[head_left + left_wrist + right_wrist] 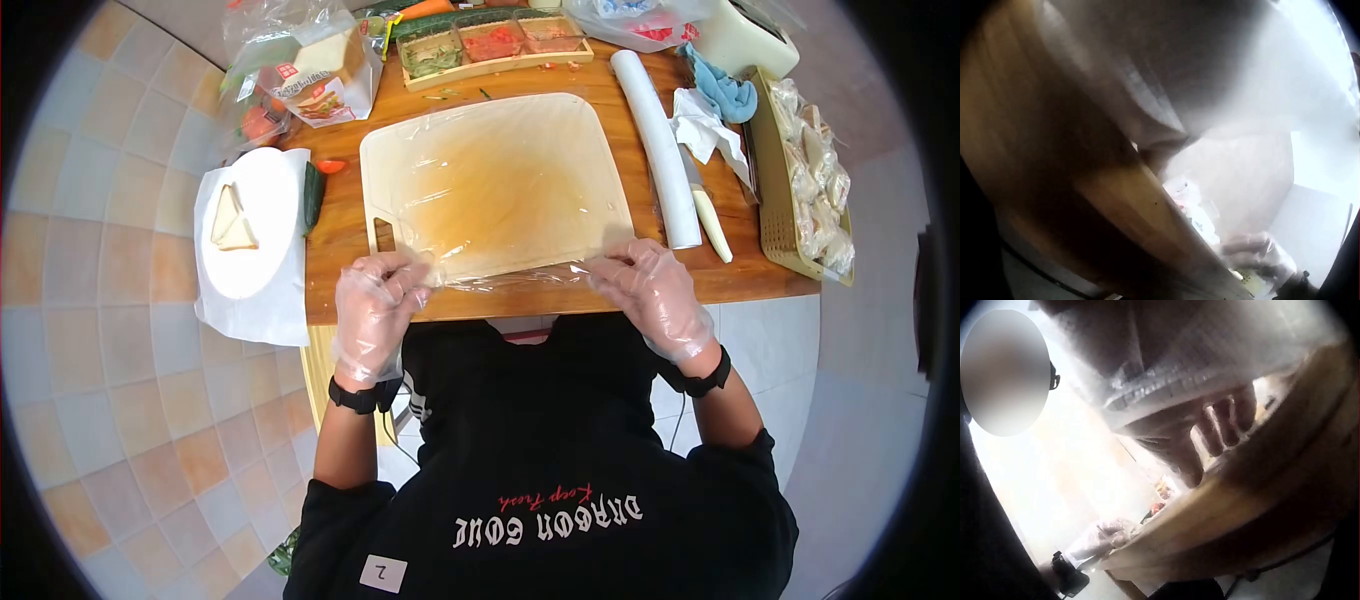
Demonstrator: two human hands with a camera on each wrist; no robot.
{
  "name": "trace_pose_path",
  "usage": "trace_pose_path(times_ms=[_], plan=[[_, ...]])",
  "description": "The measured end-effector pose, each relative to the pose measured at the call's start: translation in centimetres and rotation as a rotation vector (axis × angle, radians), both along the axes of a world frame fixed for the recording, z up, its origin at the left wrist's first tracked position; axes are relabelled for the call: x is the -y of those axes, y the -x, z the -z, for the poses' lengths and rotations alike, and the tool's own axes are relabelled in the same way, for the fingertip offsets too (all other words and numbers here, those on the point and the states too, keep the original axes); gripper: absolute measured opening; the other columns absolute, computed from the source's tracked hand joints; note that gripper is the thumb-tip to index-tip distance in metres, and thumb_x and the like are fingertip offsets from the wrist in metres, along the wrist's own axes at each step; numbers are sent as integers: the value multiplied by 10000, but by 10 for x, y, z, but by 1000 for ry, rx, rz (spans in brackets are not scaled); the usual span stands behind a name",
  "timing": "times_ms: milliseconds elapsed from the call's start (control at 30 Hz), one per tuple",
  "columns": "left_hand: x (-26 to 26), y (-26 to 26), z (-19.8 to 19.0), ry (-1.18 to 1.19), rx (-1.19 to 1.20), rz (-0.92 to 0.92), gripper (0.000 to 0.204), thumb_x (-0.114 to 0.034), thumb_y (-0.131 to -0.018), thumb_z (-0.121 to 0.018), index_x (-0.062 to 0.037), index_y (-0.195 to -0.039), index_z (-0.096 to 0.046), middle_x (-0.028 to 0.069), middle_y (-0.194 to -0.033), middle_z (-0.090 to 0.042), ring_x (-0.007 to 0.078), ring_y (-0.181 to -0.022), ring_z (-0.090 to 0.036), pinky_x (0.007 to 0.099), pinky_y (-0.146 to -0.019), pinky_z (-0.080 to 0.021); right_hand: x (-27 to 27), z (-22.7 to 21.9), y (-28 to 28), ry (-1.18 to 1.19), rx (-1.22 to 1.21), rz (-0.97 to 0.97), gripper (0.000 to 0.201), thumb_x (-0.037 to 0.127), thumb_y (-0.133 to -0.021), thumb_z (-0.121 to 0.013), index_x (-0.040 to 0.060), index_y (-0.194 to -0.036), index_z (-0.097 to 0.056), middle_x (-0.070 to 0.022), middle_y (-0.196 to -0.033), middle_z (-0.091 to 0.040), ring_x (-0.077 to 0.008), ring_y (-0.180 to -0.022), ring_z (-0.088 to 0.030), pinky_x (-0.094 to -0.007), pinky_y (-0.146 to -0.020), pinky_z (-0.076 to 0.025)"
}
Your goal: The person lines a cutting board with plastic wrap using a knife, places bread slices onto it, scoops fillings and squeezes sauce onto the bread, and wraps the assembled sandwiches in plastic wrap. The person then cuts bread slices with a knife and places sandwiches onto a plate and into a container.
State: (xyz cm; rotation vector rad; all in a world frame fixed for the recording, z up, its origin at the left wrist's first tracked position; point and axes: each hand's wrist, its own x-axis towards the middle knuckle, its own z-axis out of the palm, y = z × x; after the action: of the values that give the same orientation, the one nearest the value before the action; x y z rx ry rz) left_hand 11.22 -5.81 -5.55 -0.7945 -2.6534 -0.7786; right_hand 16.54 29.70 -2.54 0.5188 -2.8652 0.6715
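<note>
A sheet of clear cling film (pixel 515 277) lies over a pale cutting board (pixel 378 165) on the wooden table, wrinkled along its near edge. In the head view my left hand (pixel 372 305), in a clear plastic glove, pinches the film at the board's near left corner. Gloved likewise, my right hand (pixel 655 298) pinches it at the near right corner. The film stretches between the two hands along the table's front edge. The left wrist view is mostly filled by glove, with the right hand (pixel 1260 253) beyond; the right wrist view shows bent gloved fingers (pixel 1225 425) close over the table edge.
To the left, a white plate (pixel 262 200) holds cut bread (pixel 234 222) beside a cucumber piece (pixel 314 195). A divided tray (pixel 490 65) of cut vegetables stands behind the board. At right are a film roll (pixel 655 150), a knife (pixel 712 225) and a basket (pixel 780 225) of wrapped items.
</note>
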Motion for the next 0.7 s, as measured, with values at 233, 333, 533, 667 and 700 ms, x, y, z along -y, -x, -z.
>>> trace_pose_path(times_ms=[233, 333, 533, 667, 700], plan=[[7, 3, 14, 86, -144, 3, 203, -92, -675, -872, -144, -831, -754, 33, -838, -678, 270, -765, -630, 411, -673, -448, -19, 21, 2, 29, 18, -86, 185, 22, -796, -762, 119, -953, -772, -70, -956, -728, -315, -906, -678, -412, -773, -557], [14, 1, 15, 104, -190, 21, 194, -69, -688, -861, -136, -825, -741, 38, -827, -679, 273, -773, -627, 414, -680, -449, -21, 29, 2, 43, -17, -95, 209, 16, -771, -768, 125, -949, -772, -64, -947, -723, -309, -899, -677, -413, -769, -554], [18, -1, 3, 138, -161, 47, 178, -132, -682, -858, -152, -806, -733, 14, -810, -691, 246, -785, -639, 411, -702, -455, -22, 21, -1, 81, -40, -111, 185, 66, -801, -779, 116, -979, -770, -79, -889, -674, -326, -864, -650, -432, -768, -540], [53, -3, -29, -293, 341, -32, 186, -153, -809, -796, -66, -964, -742, 80, -874, -714, 281, -853, -662, 410, -769, -504, -23, -18, -3, 250, 34, -75, 193, 17, -852, -767, 28, -1045, -758, -105, -926, -683, -265, -843, -673, -372, -749, -548], [71, -3, -25, -390, 266, -171, 219, -158, -851, -767, -44, -1035, -737, 111, -899, -724, 275, -854, -674, 392, -785, -518, -26, -19, -7, 256, 37, -86, 193, 17, -852, -767, 28, -1045, -758, -105, -926, -683, -265, -843, -673, -372, -749, -548]])
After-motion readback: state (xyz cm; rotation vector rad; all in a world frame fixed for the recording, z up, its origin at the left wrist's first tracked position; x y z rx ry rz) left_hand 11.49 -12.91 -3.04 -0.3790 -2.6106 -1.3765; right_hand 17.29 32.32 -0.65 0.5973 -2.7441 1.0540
